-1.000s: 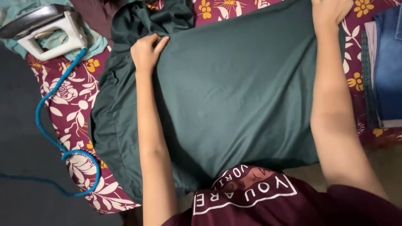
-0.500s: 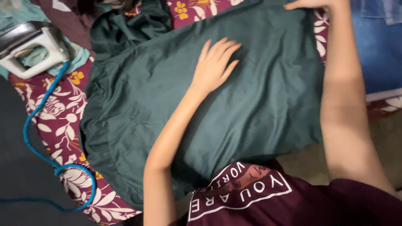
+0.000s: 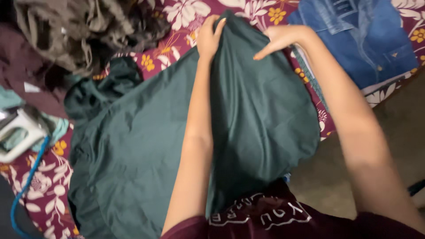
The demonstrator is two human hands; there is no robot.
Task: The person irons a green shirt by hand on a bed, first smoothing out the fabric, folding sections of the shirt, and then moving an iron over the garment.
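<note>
A large dark green cloth point(image 3: 133, 141) lies spread over a maroon floral sheet point(image 3: 177, 17). My left hand point(image 3: 209, 36) pinches the cloth's far edge near the top centre, fingers closed on the fabric. My right hand point(image 3: 281, 39) grips the same far edge just to the right, lifting it into a raised fold. Both forearms reach over the cloth from the bottom of the view. The cloth's left part is crumpled in a bunch.
A white electric iron point(image 3: 17, 132) with a blue cord point(image 3: 28, 177) rests at the left edge. A blue denim shirt point(image 3: 358, 35) lies at the top right. A heap of brownish clothes point(image 3: 79, 31) fills the top left. Tan floor point(image 3: 394, 132) shows at right.
My left hand went from flat on the cloth's middle to gripping its far edge beside the right hand. The edge is now lifted. The camera view shifted up and left.
</note>
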